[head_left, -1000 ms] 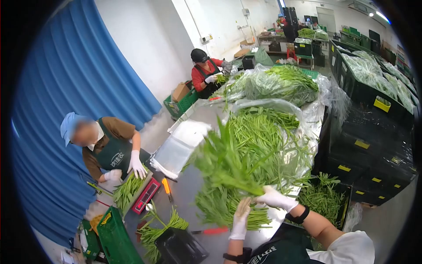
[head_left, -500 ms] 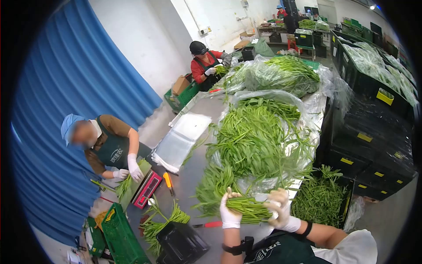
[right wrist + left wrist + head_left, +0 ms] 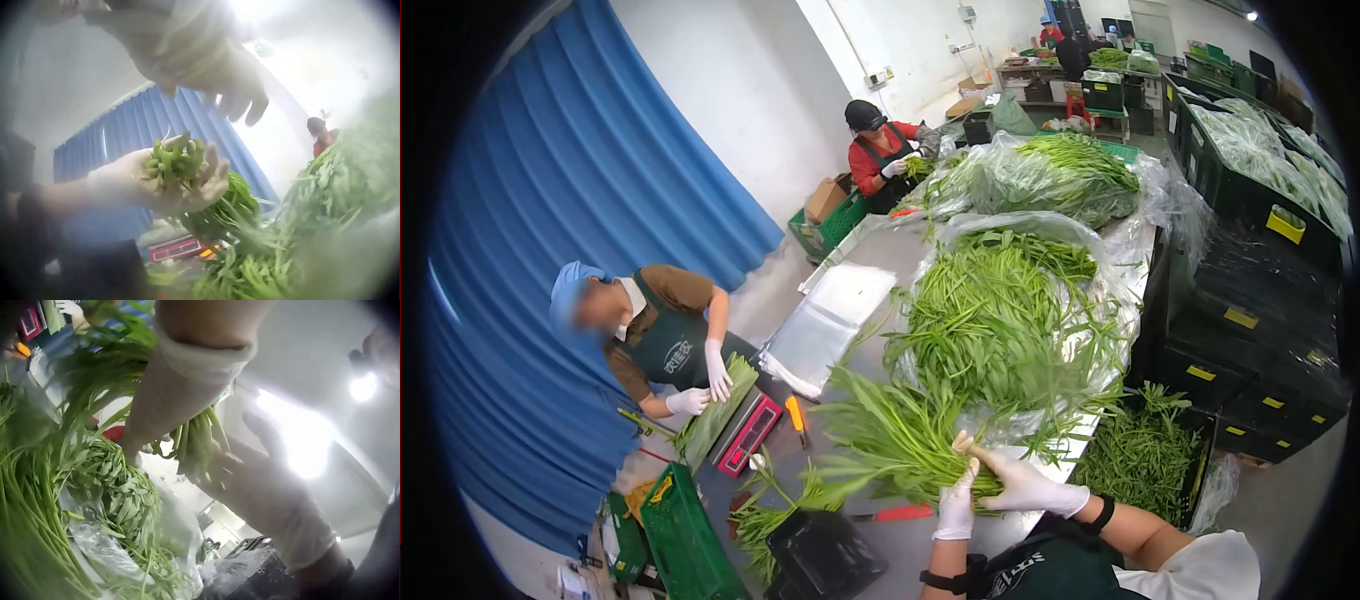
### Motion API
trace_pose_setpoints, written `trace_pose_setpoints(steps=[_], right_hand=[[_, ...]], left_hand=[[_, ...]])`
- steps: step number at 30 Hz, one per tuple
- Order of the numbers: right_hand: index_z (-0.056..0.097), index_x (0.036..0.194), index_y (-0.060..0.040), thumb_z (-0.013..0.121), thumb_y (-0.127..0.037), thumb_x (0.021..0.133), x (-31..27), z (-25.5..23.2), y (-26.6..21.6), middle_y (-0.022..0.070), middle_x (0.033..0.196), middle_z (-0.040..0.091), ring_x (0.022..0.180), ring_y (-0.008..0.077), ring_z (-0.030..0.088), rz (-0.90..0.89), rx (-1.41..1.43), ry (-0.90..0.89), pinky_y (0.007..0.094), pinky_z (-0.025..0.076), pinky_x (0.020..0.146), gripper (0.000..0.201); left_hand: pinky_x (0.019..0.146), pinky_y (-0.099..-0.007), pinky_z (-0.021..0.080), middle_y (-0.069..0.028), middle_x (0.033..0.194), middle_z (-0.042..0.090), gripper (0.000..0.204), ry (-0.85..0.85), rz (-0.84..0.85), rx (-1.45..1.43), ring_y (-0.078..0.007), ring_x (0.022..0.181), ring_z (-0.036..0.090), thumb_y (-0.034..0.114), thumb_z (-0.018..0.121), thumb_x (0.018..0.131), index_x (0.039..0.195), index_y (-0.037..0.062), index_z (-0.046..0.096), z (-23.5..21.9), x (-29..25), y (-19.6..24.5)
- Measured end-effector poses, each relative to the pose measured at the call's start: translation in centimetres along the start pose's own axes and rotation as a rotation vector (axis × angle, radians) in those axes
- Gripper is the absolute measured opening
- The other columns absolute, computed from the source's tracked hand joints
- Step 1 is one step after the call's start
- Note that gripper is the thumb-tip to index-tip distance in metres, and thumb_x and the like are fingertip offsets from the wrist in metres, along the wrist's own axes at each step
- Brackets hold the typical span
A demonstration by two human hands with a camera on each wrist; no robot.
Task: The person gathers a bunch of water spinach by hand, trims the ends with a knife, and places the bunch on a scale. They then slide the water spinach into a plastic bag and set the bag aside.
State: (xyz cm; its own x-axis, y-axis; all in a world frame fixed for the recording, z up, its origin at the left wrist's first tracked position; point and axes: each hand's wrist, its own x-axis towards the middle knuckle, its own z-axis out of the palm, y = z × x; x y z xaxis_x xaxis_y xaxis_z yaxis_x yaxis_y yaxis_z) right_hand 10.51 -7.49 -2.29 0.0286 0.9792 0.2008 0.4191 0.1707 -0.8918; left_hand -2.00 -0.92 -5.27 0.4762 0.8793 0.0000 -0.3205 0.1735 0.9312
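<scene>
My gloved left hand (image 3: pixel 956 510) grips a bunch of leafy green stems (image 3: pixel 915 445). The cut ends (image 3: pixel 175 164) poke out of its palm in the right wrist view, and the leaves fan out toward the left over the table. Beside it, my gloved right hand (image 3: pixel 1032 488) is right at the stems with extended fingers. From the right wrist view this right hand (image 3: pixel 200 56) hangs above the cut ends, fingers apart from one another. A big heap of the same greens (image 3: pixel 990 320) lies beyond on clear plastic.
A red-handled knife (image 3: pixel 900 513) and a black container (image 3: pixel 825 555) with greens lie at the near edge. Left are an orange cutter (image 3: pixel 797 420), clear bags (image 3: pixel 825 330) and a red scale (image 3: pixel 750 435), where another person works. A crate of greens (image 3: pixel 1140 450) stands at right.
A raised leafy bunch went down to the table and my hands spread apart around stems; now the left hand holds a bunch up and the right hand has come in beside it.
</scene>
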Motion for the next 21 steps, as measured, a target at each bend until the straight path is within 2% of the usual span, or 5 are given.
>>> trace_pose_setpoints(steps=[6,8,9,16,21], right_hand=[[0.044,0.126,-0.0022,0.064,-0.023,0.072,-0.4,1.8,2.5,0.0234,0.099,0.061,0.089,0.038,0.06,0.216,-0.21,0.044,0.042,0.049,0.075,0.062],[0.046,0.122,-0.0042,0.062,-0.026,0.073,-1.0,0.1,2.8,0.022,0.091,0.063,0.085,0.0381,0.061,0.103,-0.278,0.004,0.0428,0.049,0.073,0.056],[0.047,0.122,-0.007,0.061,-0.028,0.074,-1.2,0.0,4.6,0.0214,0.088,0.063,0.083,0.038,0.062,0.002,-0.368,-0.042,0.0432,0.049,0.073,0.055],[0.047,0.126,-0.0078,0.063,-0.036,0.076,0.2,-3.2,2.2,0.0174,0.099,0.062,0.093,0.0341,0.059,-0.009,-0.556,-0.306,0.0405,0.046,0.082,0.06],[0.062,0.113,-0.0078,0.073,-0.029,0.075,0.3,-2.3,-0.7,0.0115,0.103,0.063,0.094,0.0269,0.059,-0.138,-0.121,0.232,0.0345,0.045,0.084,0.045]], left_hand=[[0.11,-0.0344,0.022,-0.0116,0.142,0.036,0.074,-0.18,-0.007,0.11,-0.0209,0.13,0.033,0.03,0.067,0.083,0.14,0.0024,0.028,-1.0,-0.5,0.2],[0.112,-0.0406,0.021,-0.016,0.145,0.029,0.095,-0.208,-0.274,-0.687,-0.0277,0.133,0.029,0.05,0.069,0.073,0.142,0.004,0.023,-4.0,-0.1,0.6],[0.112,-0.0452,0.022,-0.019,0.145,0.026,0.106,-0.222,-0.197,-0.631,-0.0331,0.134,0.027,0.061,0.067,0.067,0.143,0.0054,0.019,-3.7,0.4,1.5],[0.102,-0.039,0.038,-0.0051,0.102,0.059,0.062,-0.097,-0.329,-0.622,-0.0187,0.099,0.055,0.033,0.057,0.089,0.137,0.0029,0.031,-3.8,4.4,2.4],[0.102,-0.0383,0.039,-0.0004,0.086,0.058,0.02,-0.022,-0.252,-0.657,-0.0169,0.094,0.056,0.017,0.055,0.09,0.108,0.0061,0.055,-0.2,3.1,4.3]])
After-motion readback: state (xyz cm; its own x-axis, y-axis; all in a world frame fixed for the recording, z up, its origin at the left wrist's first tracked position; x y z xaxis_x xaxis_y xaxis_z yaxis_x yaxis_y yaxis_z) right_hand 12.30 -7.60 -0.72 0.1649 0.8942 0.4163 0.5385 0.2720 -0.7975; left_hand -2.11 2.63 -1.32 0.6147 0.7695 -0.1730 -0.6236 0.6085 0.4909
